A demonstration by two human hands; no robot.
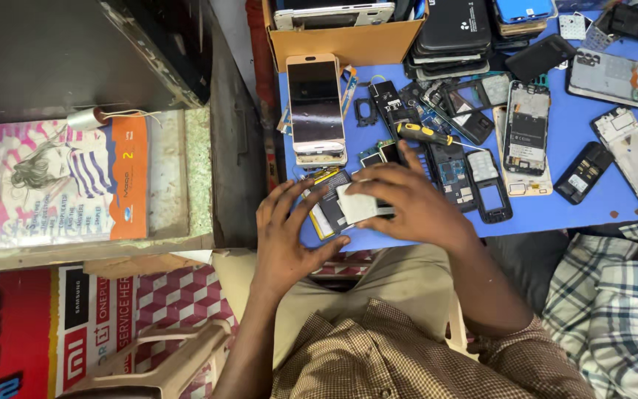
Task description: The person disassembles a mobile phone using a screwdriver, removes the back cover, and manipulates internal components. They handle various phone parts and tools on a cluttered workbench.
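My left hand (283,229) rests at the front edge of the blue table (599,159), its fingers spread and touching a dark phone battery with a yellow edge (328,203). My right hand (411,203) lies over a small white flat part (356,205), pinching it against a dark phone body beneath. A gold smartphone (316,107) lies face up just beyond both hands. A yellow-and-black screwdriver (424,134) lies just past my right fingers.
Several opened phones, frames and back covers are strewn over the table. A cardboard box (348,41) stands at the back, a stack of dark cases (453,33) beside it. Another person's checked sleeve (614,295) is at the right. A plastic stool (175,355) stands below left.
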